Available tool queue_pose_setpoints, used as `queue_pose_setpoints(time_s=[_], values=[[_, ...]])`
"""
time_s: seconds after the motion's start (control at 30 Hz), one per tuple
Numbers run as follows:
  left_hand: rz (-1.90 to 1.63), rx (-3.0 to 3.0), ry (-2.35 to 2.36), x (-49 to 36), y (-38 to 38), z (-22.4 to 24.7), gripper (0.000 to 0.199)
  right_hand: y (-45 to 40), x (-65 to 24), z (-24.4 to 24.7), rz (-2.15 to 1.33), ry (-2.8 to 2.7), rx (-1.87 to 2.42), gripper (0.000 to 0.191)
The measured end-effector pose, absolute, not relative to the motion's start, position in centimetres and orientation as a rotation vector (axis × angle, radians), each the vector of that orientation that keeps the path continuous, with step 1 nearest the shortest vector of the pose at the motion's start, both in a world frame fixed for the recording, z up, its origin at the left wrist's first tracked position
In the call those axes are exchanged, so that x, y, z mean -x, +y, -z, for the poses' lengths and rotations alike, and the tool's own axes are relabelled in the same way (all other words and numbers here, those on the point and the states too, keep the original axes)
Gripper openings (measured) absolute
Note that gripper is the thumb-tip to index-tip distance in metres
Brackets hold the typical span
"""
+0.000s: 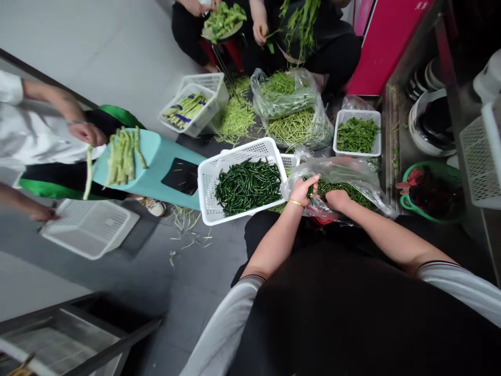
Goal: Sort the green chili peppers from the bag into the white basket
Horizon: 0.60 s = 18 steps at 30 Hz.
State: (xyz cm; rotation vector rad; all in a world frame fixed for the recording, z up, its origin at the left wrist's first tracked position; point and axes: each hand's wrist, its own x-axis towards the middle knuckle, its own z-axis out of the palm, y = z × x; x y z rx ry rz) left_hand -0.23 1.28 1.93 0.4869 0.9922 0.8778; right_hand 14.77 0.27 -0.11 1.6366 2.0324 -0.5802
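Curling its fingers at the left end of the clear bag (344, 168), the left hand (302, 191) sticks its thumb out; whether it grasps anything, I cannot tell. The right hand (338, 200) reaches into the bag among green chillies (358, 195), fingertips hidden, grip unclear. Left of the bag sits a white basket (208, 183) of more chillies; right of the bag, a green colander (425, 215).

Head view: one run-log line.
left hand: at clear plastic bag | right hand: at slender green peppers inside | grips: unclear | beside: white perforated plastic basket, dark-green peppers
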Motion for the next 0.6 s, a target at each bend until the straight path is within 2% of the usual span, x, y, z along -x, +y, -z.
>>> queue_pose_setpoints(time_s=[0.27, 0.43, 0.6], values=[[-0.797, -0.623, 1.165, -2.2, 0.8, 0.6, 0.034, 1.0, -19.4, -1.8, 0.699, 2.385, -1.817, 0.015], [-0.941, -0.544, 1.186, -3.2, 0.9, 0.8, 0.03, 0.1, -18.0, -2.1, 0.728, 2.444, -1.853, 0.018], [-0.902, -0.397, 1.157, -2.3, 1.0, 0.2, 0.03, -0.7, -18.1, -2.4, 0.865, 2.483, -1.796, 0.03]])
